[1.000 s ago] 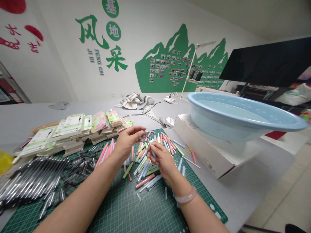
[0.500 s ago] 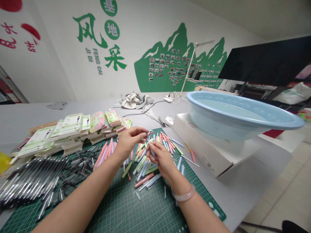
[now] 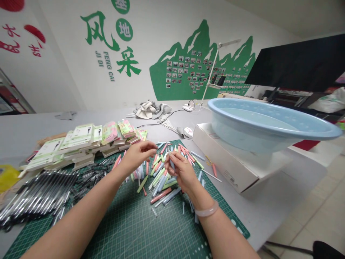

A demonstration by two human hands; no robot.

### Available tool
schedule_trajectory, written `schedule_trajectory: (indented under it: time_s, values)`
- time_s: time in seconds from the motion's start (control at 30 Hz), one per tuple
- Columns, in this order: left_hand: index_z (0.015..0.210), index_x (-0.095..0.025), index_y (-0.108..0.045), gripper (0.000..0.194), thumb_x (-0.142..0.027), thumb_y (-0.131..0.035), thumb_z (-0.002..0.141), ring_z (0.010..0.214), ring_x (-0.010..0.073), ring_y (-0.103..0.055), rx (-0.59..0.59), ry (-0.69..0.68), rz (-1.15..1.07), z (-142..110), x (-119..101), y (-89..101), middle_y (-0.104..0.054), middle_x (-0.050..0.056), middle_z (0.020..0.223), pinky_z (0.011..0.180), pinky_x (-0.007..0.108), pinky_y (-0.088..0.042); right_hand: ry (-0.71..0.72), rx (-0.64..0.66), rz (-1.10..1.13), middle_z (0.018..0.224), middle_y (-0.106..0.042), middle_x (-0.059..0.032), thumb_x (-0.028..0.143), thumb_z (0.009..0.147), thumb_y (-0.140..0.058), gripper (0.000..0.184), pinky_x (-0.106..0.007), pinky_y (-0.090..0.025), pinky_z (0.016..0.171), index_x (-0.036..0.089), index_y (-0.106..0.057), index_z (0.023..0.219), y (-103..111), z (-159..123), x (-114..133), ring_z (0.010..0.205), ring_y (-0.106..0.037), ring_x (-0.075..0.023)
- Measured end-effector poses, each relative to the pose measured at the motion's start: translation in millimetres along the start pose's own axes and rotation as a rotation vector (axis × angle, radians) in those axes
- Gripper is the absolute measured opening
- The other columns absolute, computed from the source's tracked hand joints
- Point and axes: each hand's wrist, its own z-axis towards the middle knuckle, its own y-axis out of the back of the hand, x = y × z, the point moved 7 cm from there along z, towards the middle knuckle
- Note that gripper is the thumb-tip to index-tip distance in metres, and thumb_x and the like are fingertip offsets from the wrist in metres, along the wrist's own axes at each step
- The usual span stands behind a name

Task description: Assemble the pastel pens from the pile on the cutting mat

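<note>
My left hand (image 3: 140, 154) hovers over the loose pen parts, its thumb and fingers apart with nothing visible between them. Just to its right, my right hand (image 3: 180, 167) pinches a light blue pen barrel (image 3: 172, 164), mostly covered by the fingers. Beneath both hands lies a heap of pastel pen parts (image 3: 161, 180) in pink, green and blue, spread over the green cutting mat (image 3: 129, 226). A salmon pen barrel (image 3: 161, 196) and small clear pieces lie at the heap's near side.
Black-and-clear pens (image 3: 35, 196) lie in a row at left, beside loose black parts (image 3: 93, 176). Behind them are stacked pen boxes (image 3: 82, 136). A blue basin (image 3: 242, 135) rests on a white carton (image 3: 229, 158) at right. Crumpled cloth (image 3: 147, 109) and a power strip (image 3: 188, 108) sit farther back.
My left hand has drawn left, away from my right hand, and its fingers have parted. My right hand still holds the blue barrel. The camera view has shifted slightly.
</note>
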Motion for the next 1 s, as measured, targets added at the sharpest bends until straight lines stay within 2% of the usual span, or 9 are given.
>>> schedule_trajectory:
  time_s: [0.07,0.17,0.3,0.47,0.63,0.7,0.8,0.9,1.0]
  values:
    - [0.077,-0.019,-0.068,0.012,-0.026,-0.059,0.072,0.073,0.0184,-0.059,0.078,-0.001,0.379,-1,16,-5.4,-0.067,0.003,0.075,0.064,0.027,-0.045,0.013,0.001,0.01,0.062,-0.057,-0.0004,0.036,0.083,-0.057,0.019,-0.019,-0.019,0.041,0.017,-0.058,0.079,1,0,3,0.044,-0.034,-0.0058]
    - [0.073,-0.022,-0.069,0.012,-0.02,-0.057,0.071,0.072,0.0178,-0.059,0.186,-0.02,0.654,-7,34,-26.1,-0.067,0.002,0.074,0.062,0.025,-0.04,0.014,-0.017,0.035,0.063,-0.057,-0.0003,0.036,0.082,-0.058,0.019,-0.019,-0.02,0.041,0.018,-0.058,0.079,4,1,4,0.045,-0.035,-0.0062]
    - [0.077,-0.022,-0.066,0.014,-0.022,-0.052,0.077,0.08,0.0195,-0.06,0.135,-0.027,0.824,-15,39,-49.1,-0.066,0.005,0.085,0.065,0.026,-0.041,-0.007,-0.044,0.07,0.064,-0.057,-0.0004,0.038,0.079,-0.061,0.021,-0.018,-0.019,0.039,0.018,-0.057,0.078,9,3,1,0.045,-0.037,-0.0065]
    - [0.087,-0.02,-0.064,0.016,-0.022,-0.052,0.077,0.089,0.0255,-0.061,0.066,0.067,0.859,-15,44,-61.1,-0.063,0.012,0.096,0.072,0.033,-0.044,-0.005,-0.056,0.089,0.063,-0.057,-0.0004,0.036,0.078,-0.063,0.019,-0.018,-0.02,0.039,0.018,-0.057,0.076,12,4,0,0.046,-0.039,-0.0066]
    - [0.075,-0.016,-0.064,0.01,-0.019,-0.055,0.071,0.085,0.0282,-0.062,0.034,0.169,0.764,-6,53,-56.1,-0.065,0.014,0.085,0.072,0.035,-0.044,0.013,-0.052,0.087,0.063,-0.058,-0.0006,0.034,0.08,-0.061,0.018,-0.017,-0.02,0.039,0.017,-0.058,0.077,14,5,1,0.046,-0.039,-0.0062]
    - [0.064,-0.017,-0.062,0.009,-0.022,-0.057,0.069,0.074,0.0249,-0.062,0.054,0.213,0.676,-2,56,-48.6,-0.063,0.009,0.07,0.065,0.032,-0.043,0.015,-0.056,0.086,0.063,-0.058,-0.0005,0.034,0.081,-0.06,0.018,-0.017,-0.021,0.039,0.017,-0.058,0.078,15,5,0,0.046,-0.04,-0.0061]
    - [0.06,-0.017,-0.058,0.023,-0.034,-0.052,0.074,0.056,0.0164,-0.056,0.108,0.254,0.518,-3,56,-35.1,-0.054,0.002,0.054,0.053,0.025,-0.041,0.012,-0.067,0.088,0.064,-0.058,-0.0004,0.035,0.08,-0.061,0.019,-0.017,-0.021,0.039,0.017,-0.058,0.077,16,5,-2,0.045,-0.04,-0.006]
    - [0.069,-0.016,-0.056,0.03,-0.044,-0.048,0.078,0.049,0.0099,-0.047,0.164,0.301,0.112,-9,58,-29.0,-0.047,-0.003,0.054,0.048,0.02,-0.035,-0.005,-0.051,0.101,0.063,-0.058,-0.0004,0.035,0.081,-0.06,0.018,-0.016,-0.021,0.039,0.017,-0.058,0.078,13,4,-5,0.045,-0.039,-0.0057]
    - [0.073,-0.016,-0.054,0.028,-0.044,-0.057,0.072,0.046,0.0071,-0.04,0.191,0.364,-0.29,-16,63,-31.6,-0.043,-0.005,0.055,0.046,0.018,-0.029,-0.013,-0.033,0.121,0.063,-0.056,-0.0001,0.034,0.082,-0.059,0.018,-0.016,-0.021,0.039,0.016,-0.058,0.078,11,4,-7,0.045,-0.038,-0.0053]
